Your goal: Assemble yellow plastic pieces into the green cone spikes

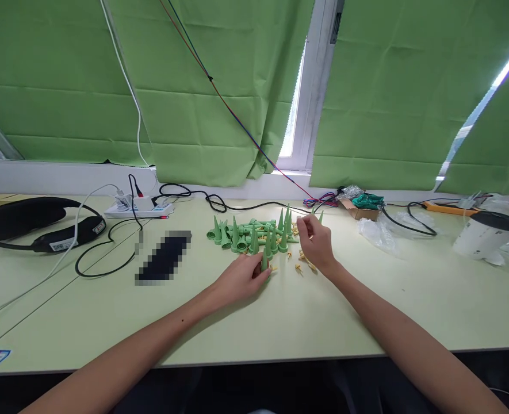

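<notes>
My left hand (246, 277) is at the near side of a pile of green cones (236, 234), its thumb and fingers closed round one upright green cone (264, 261). To the right of the pile my right hand (315, 238) has its fingers pinched together; what they hold, if anything, is too small to make out. More green cone tips show just behind that hand. Small yellow pieces (298, 268) lie on the table between my hands, and others are mixed in at the pile's right side. Some cones stand upright, others lie on their sides.
On the pale table (306, 328), a blurred dark object (165, 257), power strip (120, 211), cables and black headset (68, 225) lie left. Rightward are a small cardboard box (360, 210), clear plastic bags (377, 234) and a black-lidded white cup (485, 236).
</notes>
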`<state>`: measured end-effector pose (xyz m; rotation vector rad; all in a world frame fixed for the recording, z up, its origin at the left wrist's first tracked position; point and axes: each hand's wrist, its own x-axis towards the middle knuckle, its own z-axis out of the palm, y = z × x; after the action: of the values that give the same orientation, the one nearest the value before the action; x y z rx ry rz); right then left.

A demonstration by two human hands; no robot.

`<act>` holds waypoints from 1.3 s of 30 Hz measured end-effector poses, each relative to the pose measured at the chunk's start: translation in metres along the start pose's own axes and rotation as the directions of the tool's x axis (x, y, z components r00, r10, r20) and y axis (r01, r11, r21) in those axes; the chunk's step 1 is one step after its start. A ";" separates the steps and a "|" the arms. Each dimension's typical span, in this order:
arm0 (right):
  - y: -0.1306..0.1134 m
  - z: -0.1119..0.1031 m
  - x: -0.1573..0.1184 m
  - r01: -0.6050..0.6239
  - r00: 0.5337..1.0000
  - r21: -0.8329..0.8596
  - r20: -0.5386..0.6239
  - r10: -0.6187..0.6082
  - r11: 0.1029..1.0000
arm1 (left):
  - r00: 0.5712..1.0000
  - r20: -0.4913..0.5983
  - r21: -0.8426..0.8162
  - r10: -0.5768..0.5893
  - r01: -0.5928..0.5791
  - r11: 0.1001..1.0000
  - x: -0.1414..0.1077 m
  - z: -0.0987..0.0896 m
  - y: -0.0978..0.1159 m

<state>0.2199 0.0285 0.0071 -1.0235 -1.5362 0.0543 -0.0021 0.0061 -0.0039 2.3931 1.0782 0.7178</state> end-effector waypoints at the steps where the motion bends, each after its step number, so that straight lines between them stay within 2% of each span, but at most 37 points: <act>1: 0.005 -0.001 0.002 -0.013 1.000 -0.020 0.008 0.013 1.000 | 1.000 0.002 0.006 -0.006 0.006 1.000 0.000 0.001 -0.003; 6: 0.026 -0.002 0.007 -0.081 0.989 -0.128 0.110 0.096 0.988 | 0.999 -0.017 -0.017 -0.035 0.035 0.999 0.002 0.002 -0.006; 10: 0.035 -0.002 0.010 -0.113 0.958 -0.260 0.227 0.175 0.959 | 0.997 -0.004 0.075 -0.073 0.073 0.995 0.002 -0.001 -0.001; 13: 0.034 -0.003 0.010 -0.103 0.906 -0.376 0.347 0.243 0.921 | 0.996 -0.007 0.115 -0.087 0.087 0.989 0.002 -0.002 0.001; 16: 0.028 -0.003 0.009 -0.063 0.829 -0.468 0.467 0.307 0.881 | 0.996 -0.015 0.123 -0.085 0.086 0.989 0.002 -0.002 0.001; 20: 0.019 -0.005 0.008 -0.001 0.732 -0.514 0.584 0.351 0.858 | 0.997 -0.023 0.107 -0.080 0.082 0.991 0.002 -0.002 0.002; 26: 0.015 -0.007 0.008 0.046 0.662 -0.506 0.661 0.353 0.861 | 0.996 -0.038 0.087 -0.077 0.080 0.993 0.002 -0.001 0.002; 33: 0.014 -0.008 0.006 0.057 0.622 -0.502 0.694 0.362 0.863 | 0.995 -0.059 0.076 -0.078 0.083 0.994 0.001 -0.001 0.003; 39: 0.014 -0.007 0.005 0.059 0.635 -0.491 0.690 0.347 0.869 | 0.990 -0.117 0.007 -0.076 0.077 0.997 0.001 -0.001 0.003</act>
<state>0.2338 0.0367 0.0053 -1.6656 -2.3131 0.2746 -0.0004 0.0057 -0.0016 2.3299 1.2168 0.8363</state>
